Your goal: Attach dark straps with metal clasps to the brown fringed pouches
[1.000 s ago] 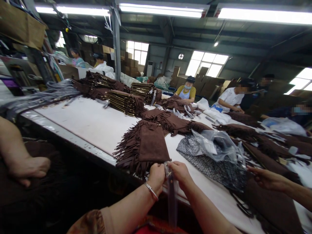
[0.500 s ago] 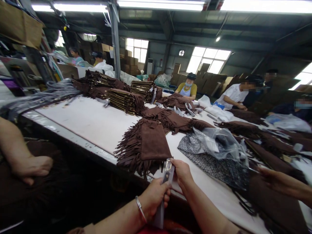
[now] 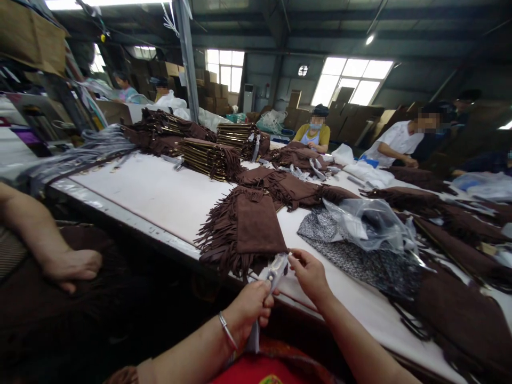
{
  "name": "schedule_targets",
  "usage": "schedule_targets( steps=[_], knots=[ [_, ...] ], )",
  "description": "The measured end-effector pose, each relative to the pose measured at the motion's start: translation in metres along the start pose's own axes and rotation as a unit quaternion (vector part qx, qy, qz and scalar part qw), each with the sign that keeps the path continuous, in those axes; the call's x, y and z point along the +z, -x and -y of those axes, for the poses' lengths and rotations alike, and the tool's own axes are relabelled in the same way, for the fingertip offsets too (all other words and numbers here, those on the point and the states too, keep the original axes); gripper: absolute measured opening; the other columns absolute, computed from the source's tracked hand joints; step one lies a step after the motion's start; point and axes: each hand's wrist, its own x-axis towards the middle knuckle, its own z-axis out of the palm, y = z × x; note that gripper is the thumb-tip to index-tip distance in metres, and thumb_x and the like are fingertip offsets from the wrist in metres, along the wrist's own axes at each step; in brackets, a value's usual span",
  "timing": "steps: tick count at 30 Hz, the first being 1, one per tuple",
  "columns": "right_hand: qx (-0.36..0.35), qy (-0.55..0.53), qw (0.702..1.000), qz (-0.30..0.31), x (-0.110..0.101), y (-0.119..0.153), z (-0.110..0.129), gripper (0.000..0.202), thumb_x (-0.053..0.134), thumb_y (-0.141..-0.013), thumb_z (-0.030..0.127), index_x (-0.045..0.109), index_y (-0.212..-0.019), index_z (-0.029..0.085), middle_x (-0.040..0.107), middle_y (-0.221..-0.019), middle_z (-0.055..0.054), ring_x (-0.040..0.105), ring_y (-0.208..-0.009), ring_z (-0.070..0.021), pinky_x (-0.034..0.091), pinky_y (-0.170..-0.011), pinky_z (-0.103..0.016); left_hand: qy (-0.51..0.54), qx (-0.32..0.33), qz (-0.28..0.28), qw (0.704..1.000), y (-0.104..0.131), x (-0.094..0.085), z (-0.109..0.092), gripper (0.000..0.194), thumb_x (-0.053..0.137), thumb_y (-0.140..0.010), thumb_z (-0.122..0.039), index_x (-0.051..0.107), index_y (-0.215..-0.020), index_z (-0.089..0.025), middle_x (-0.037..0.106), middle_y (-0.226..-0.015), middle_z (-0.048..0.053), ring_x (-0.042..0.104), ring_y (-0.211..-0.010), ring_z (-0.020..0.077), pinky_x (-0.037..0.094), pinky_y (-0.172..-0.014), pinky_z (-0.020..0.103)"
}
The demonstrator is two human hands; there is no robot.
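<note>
Strap (image 3: 277, 268), plastic-sleeved — gripped in left hand (image 3: 253, 303); right hand (image 3: 311, 273) by near corner of fringed bag (image 3: 259, 223), pinch unclear. Step, seemingly: handling strap — next calls for steady hold.

No text, label, brand or number is legible. A yellow mark (image 3: 271, 380) on the red cloth (image 3: 244, 373) is cut off at the bottom of the view and cannot be read. Any print on the stacked cartons (image 3: 214, 92) at the rear is too indistinct to make out.
</note>
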Motion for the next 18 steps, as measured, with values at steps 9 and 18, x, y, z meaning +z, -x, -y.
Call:
schedule_targets(
  steps=[9,18],
  knots=[
    [-0.397,0.317,0.838,0.199,-0.011,0.011,0.026,0.012,0.061,-0.086,0.033,0.068,-0.084,0.024,0.064,-0.094,-0.005,0.052,-0.093,-0.0204,0.036,-0.083,-0.036,-0.058,-0.003,0.004,0.998,0.006,0.007,-0.002,0.031,0.038,-0.087,-0.05,0.047,-0.084,-0.02,0.031,-0.053,-0.01,0.018,-0.04,0.0049,0.016,-0.042,0.02],
    [-0.409,0.36,0.788,0.287,0.002,-0.011,0.036,0.009,0.058,-0.086,0.023,0.066,-0.086,0.02,0.064,-0.078,-0.003,0.052,-0.075,-0.0154,0.032,-0.072,-0.03,-0.401,0.285,-0.106,0.864,0.001,-0.003,0.004,0.034,0.033,-0.093,-0.036,0.059,-0.084,-0.016,0.065,-0.082,0.009,0.058,-0.075,0.0195,0.041,-0.069,0.032]
  ],
)
